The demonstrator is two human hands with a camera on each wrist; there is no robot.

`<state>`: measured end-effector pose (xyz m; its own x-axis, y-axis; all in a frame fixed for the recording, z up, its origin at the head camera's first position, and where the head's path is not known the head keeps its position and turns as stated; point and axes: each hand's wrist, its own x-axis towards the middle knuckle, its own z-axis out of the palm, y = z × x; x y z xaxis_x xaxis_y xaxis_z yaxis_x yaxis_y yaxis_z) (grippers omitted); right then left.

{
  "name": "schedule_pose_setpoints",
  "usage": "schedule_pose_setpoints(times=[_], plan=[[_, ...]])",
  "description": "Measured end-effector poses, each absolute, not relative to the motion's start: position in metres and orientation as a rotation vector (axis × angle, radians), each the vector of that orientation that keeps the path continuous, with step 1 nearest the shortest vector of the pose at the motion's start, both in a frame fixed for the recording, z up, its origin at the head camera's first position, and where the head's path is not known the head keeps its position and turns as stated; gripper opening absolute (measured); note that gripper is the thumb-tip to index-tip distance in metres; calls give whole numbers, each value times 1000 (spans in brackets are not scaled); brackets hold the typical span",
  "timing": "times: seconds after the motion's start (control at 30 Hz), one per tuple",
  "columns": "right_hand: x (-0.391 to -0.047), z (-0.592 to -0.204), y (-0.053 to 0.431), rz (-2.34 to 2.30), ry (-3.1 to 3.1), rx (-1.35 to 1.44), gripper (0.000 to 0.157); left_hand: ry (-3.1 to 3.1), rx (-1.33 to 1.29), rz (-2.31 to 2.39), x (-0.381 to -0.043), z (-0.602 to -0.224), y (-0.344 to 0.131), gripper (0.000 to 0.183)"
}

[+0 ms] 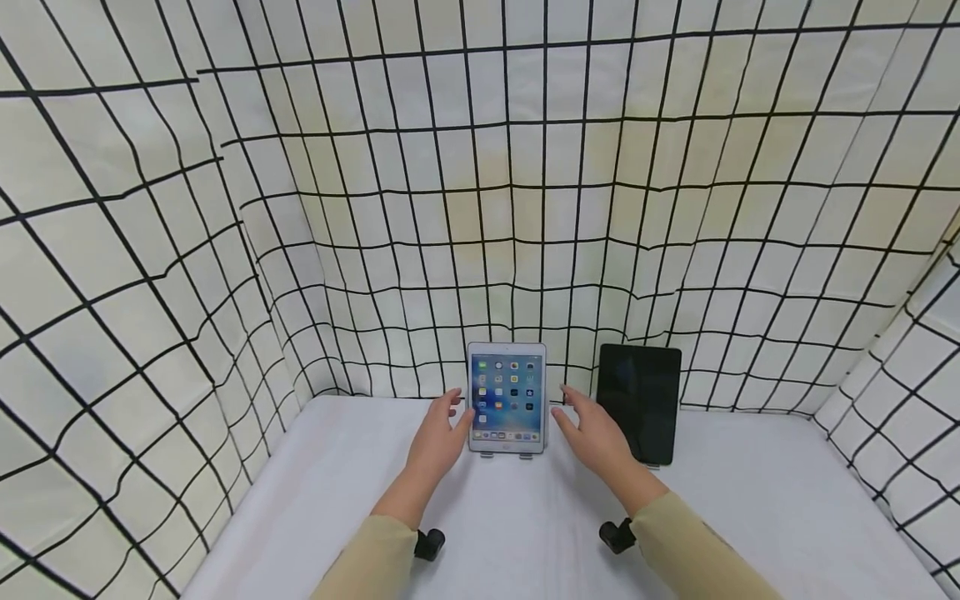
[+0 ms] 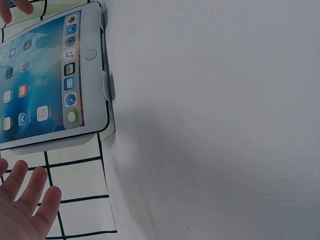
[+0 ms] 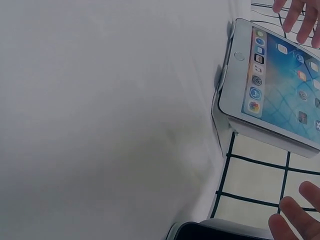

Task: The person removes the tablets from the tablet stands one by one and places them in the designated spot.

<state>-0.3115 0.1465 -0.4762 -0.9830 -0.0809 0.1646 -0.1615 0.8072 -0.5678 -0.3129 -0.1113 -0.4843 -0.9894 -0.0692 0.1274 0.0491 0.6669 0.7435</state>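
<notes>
A white tablet (image 1: 507, 398) with a lit home screen of app icons leans upright on a small stand (image 1: 526, 456) at the back of the table. Beside its left edge is my left hand (image 1: 441, 433), fingers spread and slightly bent, holding nothing. On the other side, my right hand (image 1: 597, 433) reaches toward the right edge with loose fingers and nothing in its grasp. In the left wrist view, a gap shows between the left fingers (image 2: 42, 200) and the tablet. The right wrist view likewise shows the right fingers (image 3: 295, 215) apart from it.
A second tablet (image 1: 640, 403), black with a dark screen, stands on its own stand just right of my right hand. White cloth covers the table (image 1: 517, 525). Behind and at both sides rise white walls with a black grid (image 1: 555, 208).
</notes>
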Motion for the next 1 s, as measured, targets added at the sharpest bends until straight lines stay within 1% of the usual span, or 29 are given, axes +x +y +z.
schedule_pose_setpoints(times=[0.07, 0.17, 0.7, 1.0], plan=[[-315, -475, 144, 945, -2854, 172, 57, -2725, 15, -1248, -316, -485, -110, 55], [-320, -475, 139, 1013, -2832, 140, 53, -2709, 19, -1305, -319, -487, -108, 56], [-337, -471, 122, 1215, -2745, 99, 47, -2667, 87, -1397, -342, -491, -105, 52], [-344, -481, 117, 1306, -2708, 89, 50, -2680, 27, -1340, -348, -493, -100, 53]])
